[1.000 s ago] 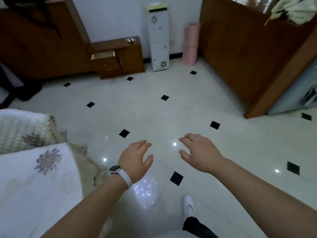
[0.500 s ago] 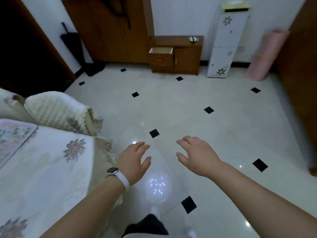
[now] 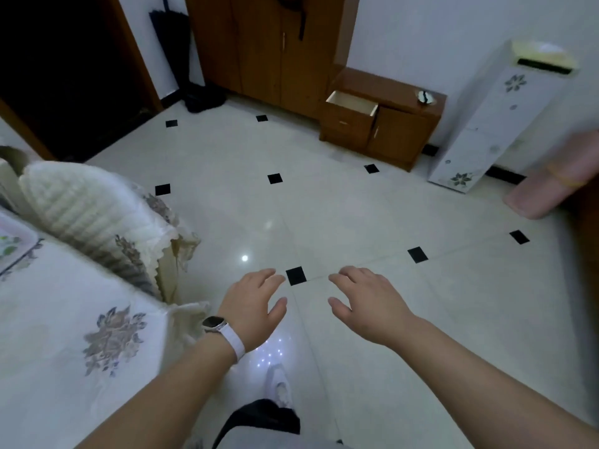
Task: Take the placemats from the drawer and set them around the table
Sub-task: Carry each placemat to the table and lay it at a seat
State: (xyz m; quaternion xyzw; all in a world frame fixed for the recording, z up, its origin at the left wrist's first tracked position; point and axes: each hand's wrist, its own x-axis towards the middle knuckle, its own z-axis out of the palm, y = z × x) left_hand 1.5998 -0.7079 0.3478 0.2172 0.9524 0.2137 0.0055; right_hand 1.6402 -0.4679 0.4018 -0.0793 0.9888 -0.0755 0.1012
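A low brown cabinet stands against the far wall, and its top drawer (image 3: 351,103) is pulled open; what lies inside is hidden from here. The table (image 3: 64,335), under a white flowered cloth, fills the lower left. One placemat (image 3: 9,241) with a floral print peeks in at the left edge. My left hand (image 3: 252,306), with a white watch on the wrist, and my right hand (image 3: 366,303) hover side by side above the tiled floor, palms down, fingers spread, holding nothing. Both are far from the drawer.
A chair (image 3: 94,215) with a white quilted cover stands at the table's edge. A tall white flowered cabinet (image 3: 492,124) and a pink rolled mat (image 3: 551,183) are at the right wall. A dark doorway (image 3: 64,69) opens far left. My shoe (image 3: 277,384) is on the floor.
The view has swung left and moved forward: the cabinet with the open drawer shifted rightward and grew larger, and more of the table shows. Both hands stay open and empty.
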